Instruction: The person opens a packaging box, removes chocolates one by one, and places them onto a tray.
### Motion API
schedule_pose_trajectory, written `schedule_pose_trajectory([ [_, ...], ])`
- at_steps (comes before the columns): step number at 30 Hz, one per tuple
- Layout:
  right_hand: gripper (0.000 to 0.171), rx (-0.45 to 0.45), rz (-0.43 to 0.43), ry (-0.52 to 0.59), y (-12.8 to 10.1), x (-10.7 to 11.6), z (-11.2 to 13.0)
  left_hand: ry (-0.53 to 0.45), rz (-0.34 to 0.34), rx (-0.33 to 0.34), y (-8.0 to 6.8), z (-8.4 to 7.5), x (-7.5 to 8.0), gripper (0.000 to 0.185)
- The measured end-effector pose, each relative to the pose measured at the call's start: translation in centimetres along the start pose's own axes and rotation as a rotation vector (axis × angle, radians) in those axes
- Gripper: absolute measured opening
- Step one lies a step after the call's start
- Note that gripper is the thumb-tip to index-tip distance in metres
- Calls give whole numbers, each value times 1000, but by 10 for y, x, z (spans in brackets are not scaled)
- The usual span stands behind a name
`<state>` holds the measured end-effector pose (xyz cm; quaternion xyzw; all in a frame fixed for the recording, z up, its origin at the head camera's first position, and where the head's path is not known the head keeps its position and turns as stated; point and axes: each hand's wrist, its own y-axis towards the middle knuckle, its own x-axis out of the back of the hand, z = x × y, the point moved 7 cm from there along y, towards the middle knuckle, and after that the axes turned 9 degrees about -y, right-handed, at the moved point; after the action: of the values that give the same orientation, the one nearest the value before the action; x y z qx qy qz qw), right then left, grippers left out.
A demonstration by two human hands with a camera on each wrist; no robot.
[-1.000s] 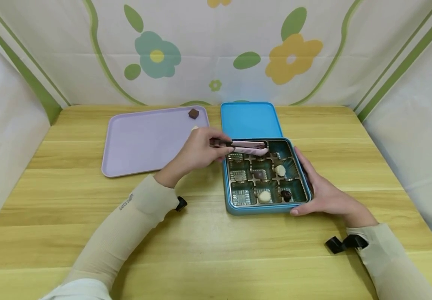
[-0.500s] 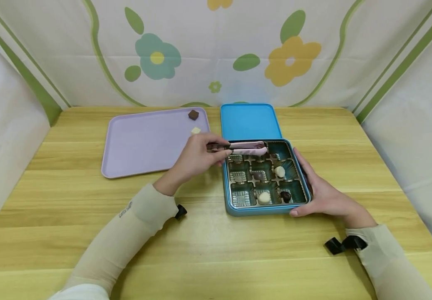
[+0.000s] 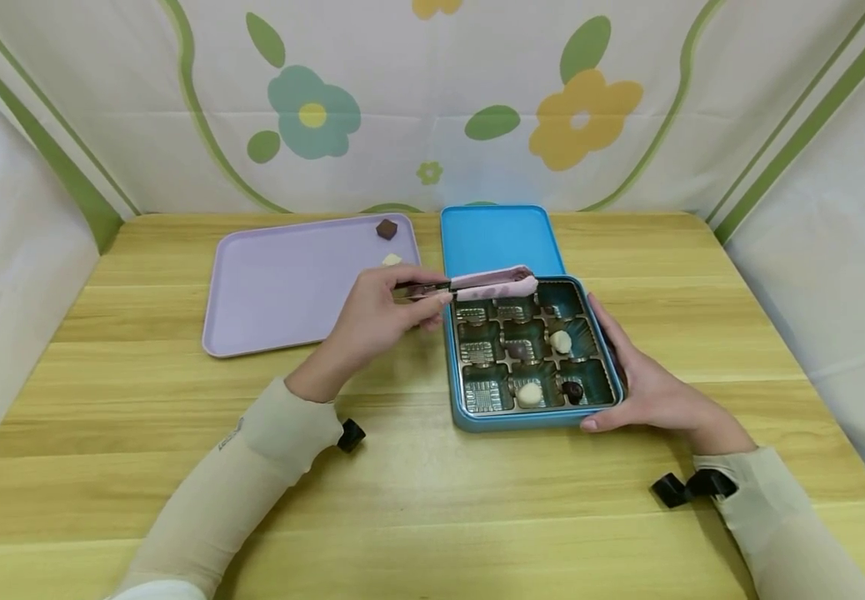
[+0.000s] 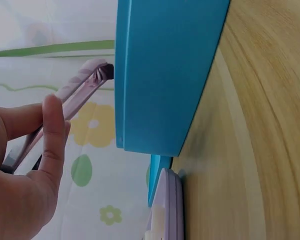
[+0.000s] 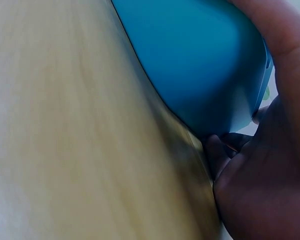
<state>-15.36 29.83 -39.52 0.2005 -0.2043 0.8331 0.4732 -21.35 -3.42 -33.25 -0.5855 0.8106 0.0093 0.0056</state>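
My left hand pinches a pair of pink tongs, which hover over the back row of a blue box. Between the tong tips is a dark brown chocolate, just beside the box rim in the left wrist view. My right hand grips the box's right side, thumb at the front corner and fingers along the wall. Inside the divided insert lie a white chocolate at middle right, a round white one at front centre, and dark ones, partly shadowed.
Left of the box lies a lilac tray with a brown chocolate and a white chocolate near its right edge. A bright blue lid sits behind the box. Floral cloth walls off the back of the wooden table.
My left hand has raised the tongs out of the box's back row and drawn them slightly left, with a dark chocolate at the tips. The right hand stays put on the box.
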Motion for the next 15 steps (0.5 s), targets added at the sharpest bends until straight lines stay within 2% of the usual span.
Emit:
schedule_pose_trajectory([
  [4, 157, 1, -1, -20, 1, -1, 1, -39, -66, -22, -6, -4, 21, 26],
  [11, 158, -8, -1, -35, 2, -1, 2, -151, -279, -69, -21, -4, 87, 30],
  [15, 158, -6, 3, -47, 1, 1, 2, -245, -371, -86, -29, 2, 119, 29],
])
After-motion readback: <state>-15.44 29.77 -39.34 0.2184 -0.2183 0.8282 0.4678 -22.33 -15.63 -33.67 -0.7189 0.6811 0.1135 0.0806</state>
